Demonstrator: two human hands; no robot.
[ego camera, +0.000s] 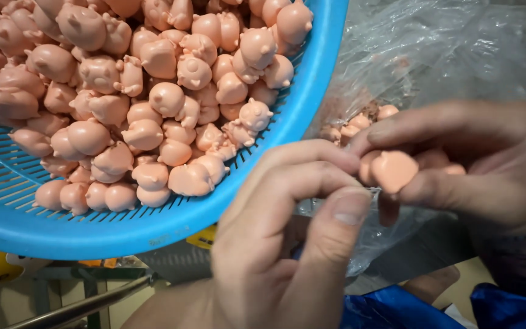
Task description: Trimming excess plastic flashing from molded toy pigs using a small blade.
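Head view: smooth, matte pink rubbery pig figure (392, 170), rounded, pinched between thumb and forefinger of right hand (476, 164). Left hand (281, 237) curled, fingertips meeting the figure's near end, hands close together. Heaped alike in slotted blue plastic basket (153, 231), upper left. More inside crinkled clear plastic bag (445, 55) behind.

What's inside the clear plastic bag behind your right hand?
A few small pink pig figures lie in the clear plastic bag, like the pig figure pinched by the right hand. That hand and the left hand cover the bag's lower part.
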